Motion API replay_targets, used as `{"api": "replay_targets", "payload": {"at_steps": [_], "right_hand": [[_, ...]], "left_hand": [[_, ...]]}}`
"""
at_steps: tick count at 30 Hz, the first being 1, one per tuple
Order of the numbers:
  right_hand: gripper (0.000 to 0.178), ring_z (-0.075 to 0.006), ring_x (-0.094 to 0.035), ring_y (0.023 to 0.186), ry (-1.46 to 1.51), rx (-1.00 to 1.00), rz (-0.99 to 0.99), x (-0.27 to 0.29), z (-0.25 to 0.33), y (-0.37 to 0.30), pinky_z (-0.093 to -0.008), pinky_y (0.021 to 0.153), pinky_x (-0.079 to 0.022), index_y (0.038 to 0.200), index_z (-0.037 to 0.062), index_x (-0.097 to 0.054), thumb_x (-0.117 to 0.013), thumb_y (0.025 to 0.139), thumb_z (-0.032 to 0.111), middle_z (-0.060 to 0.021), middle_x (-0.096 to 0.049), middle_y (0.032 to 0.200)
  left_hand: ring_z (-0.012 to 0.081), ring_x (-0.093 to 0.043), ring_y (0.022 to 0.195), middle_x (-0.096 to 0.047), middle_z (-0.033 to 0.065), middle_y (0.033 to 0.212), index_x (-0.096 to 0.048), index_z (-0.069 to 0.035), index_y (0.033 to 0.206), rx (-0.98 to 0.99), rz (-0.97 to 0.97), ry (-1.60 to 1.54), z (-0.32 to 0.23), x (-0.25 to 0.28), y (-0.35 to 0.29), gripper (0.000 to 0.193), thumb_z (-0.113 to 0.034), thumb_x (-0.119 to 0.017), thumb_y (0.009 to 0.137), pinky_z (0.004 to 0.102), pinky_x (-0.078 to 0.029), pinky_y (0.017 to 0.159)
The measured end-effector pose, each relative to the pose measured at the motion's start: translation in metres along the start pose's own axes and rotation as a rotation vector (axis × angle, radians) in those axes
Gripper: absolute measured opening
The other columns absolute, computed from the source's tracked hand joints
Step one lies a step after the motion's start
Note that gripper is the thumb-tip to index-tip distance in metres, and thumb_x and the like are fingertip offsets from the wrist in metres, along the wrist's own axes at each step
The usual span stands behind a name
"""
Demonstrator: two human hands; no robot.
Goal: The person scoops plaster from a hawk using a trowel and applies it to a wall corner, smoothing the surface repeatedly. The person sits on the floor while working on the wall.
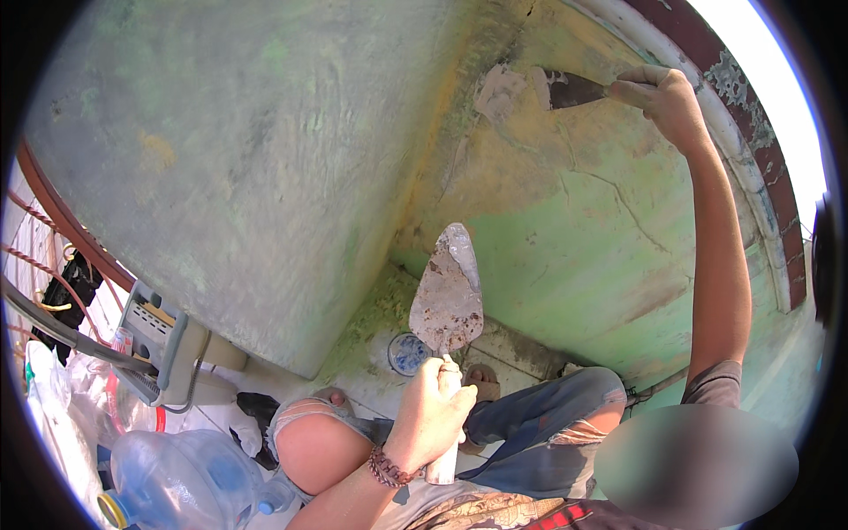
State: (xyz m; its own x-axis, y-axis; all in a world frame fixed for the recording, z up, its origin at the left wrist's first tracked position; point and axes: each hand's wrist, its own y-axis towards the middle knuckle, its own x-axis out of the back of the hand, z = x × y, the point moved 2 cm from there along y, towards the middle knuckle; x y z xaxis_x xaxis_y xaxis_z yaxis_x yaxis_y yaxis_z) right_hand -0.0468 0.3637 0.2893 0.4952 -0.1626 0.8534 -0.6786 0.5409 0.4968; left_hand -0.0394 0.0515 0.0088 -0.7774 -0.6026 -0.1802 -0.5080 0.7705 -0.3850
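While my left hand [430, 408] wraps the trowel [448, 296]: my fingers are closed round its pale handle, and the blade points up and away from me, smeared grey with rusty specks.
Putty knife [574, 92]: above and right of the trowel, gripped by its handle in my right hand [664, 102], the dark blade at the wall with pale filler along its edge.
Green wall [530, 252]: behind and right of the trowel, yellowish higher up, green lower down, thinly cracked; a pale patch [500, 93] sits above the trowel's tip, slightly right.
Grey wall [256, 177]: left of the trowel, streaked, meeting the green wall along a yellowed corner.
Tiled floor [375, 395]: beneath the trowel, pale and stained, with a round blue-and-white container [409, 354] just left of the blade's base.
Clear bottle [181, 477]: large, lower left of the trowel; a grey machine [159, 331] stands above it.
Blurred oval [698, 464]: lower right of the trowel, covering whatever lies behind.
White bags [66, 397]: far left of the trowel, cut by the dark rim, contents unclear.
Trowel handle: partly hidden under my fingers.
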Motion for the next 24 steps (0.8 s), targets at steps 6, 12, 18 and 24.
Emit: {"api": "replay_targets", "payload": {"at_steps": [6, 12, 18, 24], "right_hand": [[0.031, -0.0083, -0.054, 0.067, 0.025, 0.064, -0.038, -0.024, -0.003, 0.006, -0.0255, 0.061, -0.045, 0.101, 0.0055, -0.073, -0.072, 0.082, 0.03, -0.0006, -0.068, 0.085], [0.032, -0.0121, -0.06, 0.08, -0.012, 0.127, -0.04, -0.042, 0.007, 0.002, -0.0284, 0.072, -0.047, 0.103, 0.0053, -0.072, -0.072, 0.083, 0.03, -0.0049, -0.07, 0.092], [0.03, -0.0134, -0.059, 0.072, 0.003, 0.27, -0.161, -0.038, 0.004, -0.001, -0.029, 0.068, -0.047, 0.099, 0.0037, -0.072, -0.071, 0.085, 0.03, -0.0058, -0.071, 0.085], [0.027, -0.0147, -0.063, 0.071, 0.142, 0.123, -0.122, -0.033, 0.006, -0.024, -0.0287, 0.068, -0.049, 0.098, 0.0015, -0.072, -0.072, 0.084, 0.025, -0.0096, -0.071, 0.085]], "left_hand": [[0.0145, -0.056, 0.045, -0.056, 0.0088, 0.07, -0.046, 0.001, 0.106, 0.026, 0.066, -0.029, -0.003, 0.001, 0.002, 0.031, -0.013, -0.064, 0.086, 0.0294, -0.046, 0.04], [0.0137, -0.054, 0.044, -0.054, 0.0069, 0.069, -0.045, 0.0, 0.105, 0.054, 0.075, -0.083, 0.0, 0.0, 0.006, 0.029, -0.013, -0.064, 0.086, 0.0292, -0.046, 0.039], [0.0136, -0.054, 0.044, -0.055, 0.0069, 0.07, -0.046, 0.0, 0.104, 0.014, 0.087, -0.069, 0.005, -0.003, 0.01, 0.028, -0.013, -0.064, 0.086, 0.0291, -0.046, 0.039], [0.0141, -0.056, 0.044, -0.056, 0.0077, 0.071, -0.046, 0.001, 0.104, 0.023, 0.073, -0.076, -0.001, -0.003, 0.007, 0.028, -0.012, -0.064, 0.086, 0.0292, -0.046, 0.039]]}}
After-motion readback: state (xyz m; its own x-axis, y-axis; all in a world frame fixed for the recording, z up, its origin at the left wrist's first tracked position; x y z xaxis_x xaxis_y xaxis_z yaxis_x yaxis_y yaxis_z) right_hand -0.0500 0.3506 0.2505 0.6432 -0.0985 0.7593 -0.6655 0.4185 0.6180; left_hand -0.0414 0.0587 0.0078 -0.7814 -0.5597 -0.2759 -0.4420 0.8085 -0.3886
